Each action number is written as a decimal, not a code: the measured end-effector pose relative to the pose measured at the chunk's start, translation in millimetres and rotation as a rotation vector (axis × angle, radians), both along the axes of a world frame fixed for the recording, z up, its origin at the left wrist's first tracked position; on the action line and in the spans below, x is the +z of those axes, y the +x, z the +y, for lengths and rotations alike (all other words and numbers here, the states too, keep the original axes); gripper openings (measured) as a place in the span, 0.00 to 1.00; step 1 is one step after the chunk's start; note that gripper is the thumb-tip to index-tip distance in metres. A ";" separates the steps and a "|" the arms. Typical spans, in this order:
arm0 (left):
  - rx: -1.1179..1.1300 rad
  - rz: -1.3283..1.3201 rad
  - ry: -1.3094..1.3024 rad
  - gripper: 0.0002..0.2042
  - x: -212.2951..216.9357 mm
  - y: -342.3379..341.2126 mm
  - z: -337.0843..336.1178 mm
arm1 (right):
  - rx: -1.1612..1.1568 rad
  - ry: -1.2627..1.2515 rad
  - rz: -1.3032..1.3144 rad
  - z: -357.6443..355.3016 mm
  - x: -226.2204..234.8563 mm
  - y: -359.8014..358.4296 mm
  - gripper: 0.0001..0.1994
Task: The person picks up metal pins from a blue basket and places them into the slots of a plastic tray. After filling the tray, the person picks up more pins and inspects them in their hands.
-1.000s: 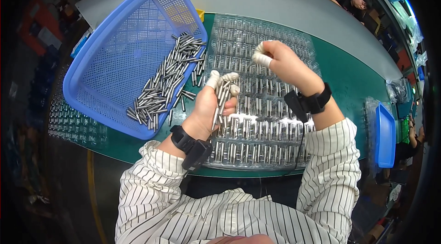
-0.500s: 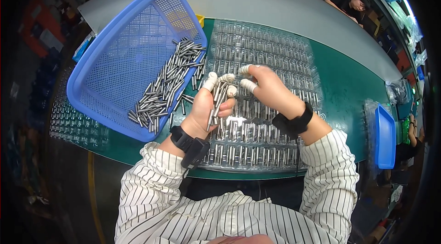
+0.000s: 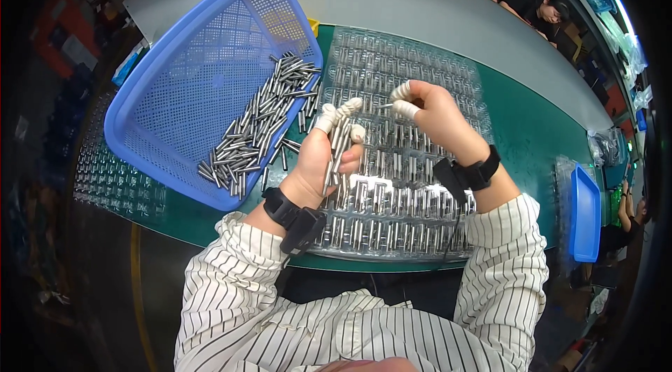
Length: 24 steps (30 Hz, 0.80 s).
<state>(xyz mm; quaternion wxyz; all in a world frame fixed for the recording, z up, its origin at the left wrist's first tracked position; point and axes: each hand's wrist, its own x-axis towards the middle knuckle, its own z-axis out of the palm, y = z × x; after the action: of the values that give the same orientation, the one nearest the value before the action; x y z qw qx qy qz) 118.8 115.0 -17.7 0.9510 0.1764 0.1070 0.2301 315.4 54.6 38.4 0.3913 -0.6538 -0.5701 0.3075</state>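
pinching metal pin (image 3: 384, 105) between right fingers (image 3: 404, 109), end jutting leftward; left fingers (image 3: 346, 108) curled around pin bundle (image 3: 339, 146)

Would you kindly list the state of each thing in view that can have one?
Left hand: holding several metal rods
Right hand: pinching one thin rod above the clear tray
Clear tray: nearer rows holding rods
Blue mesh basket: partly filled, rods heaped toward the right
White finger covers: worn on both hands
Wrist devices: strapped on
Small blue tray: uncovered
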 end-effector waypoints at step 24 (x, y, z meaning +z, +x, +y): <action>0.307 -0.030 -0.179 0.17 -23.4 -56.5 22.9 | 0.185 0.108 -0.190 -24.2 -27.8 -159.4 0.13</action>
<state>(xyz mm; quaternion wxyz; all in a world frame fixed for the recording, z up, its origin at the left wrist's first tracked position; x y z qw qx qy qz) 62.3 138.0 -41.1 0.9181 0.0691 0.1384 0.3650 156.0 30.3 10.6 0.3401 -0.6024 -0.6784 0.2476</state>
